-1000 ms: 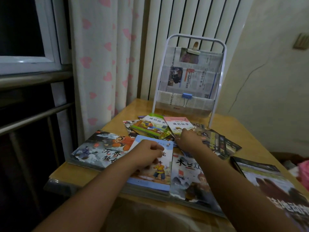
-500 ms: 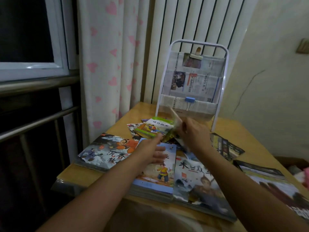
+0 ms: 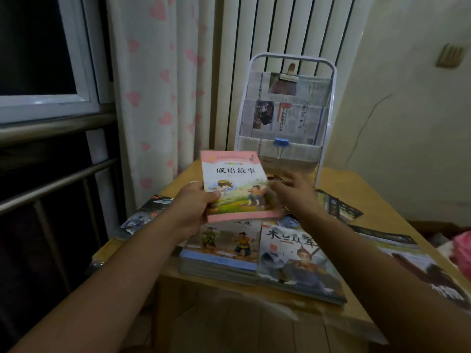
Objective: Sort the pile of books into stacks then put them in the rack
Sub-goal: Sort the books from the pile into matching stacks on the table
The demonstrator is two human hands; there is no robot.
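My left hand [image 3: 196, 202] grips a pink-covered book [image 3: 235, 183] by its left edge and holds it lifted above the table, cover up. My right hand [image 3: 293, 193] is just to the right of that book with its fingers spread loosely, holding nothing that I can see. Below the lifted book lies a stack topped by a blue-covered book [image 3: 224, 248], and beside it a stack topped by a grey-blue book [image 3: 295, 261]. The white wire rack [image 3: 328, 108], lined with newspaper, stands at the table's far edge.
A dark book [image 3: 145, 212] lies at the table's left edge, thin dark booklets [image 3: 339, 207] at the right, and a large dark book [image 3: 418, 266] at the near right. The wooden table [image 3: 377, 200] stands against a curtain, a radiator and a wall. Something pink [image 3: 462, 253] is at the far right.
The pink book went from my right hand, which picked it off the pile, into my left hand, which left the blue book's cover. The camera tilted up.
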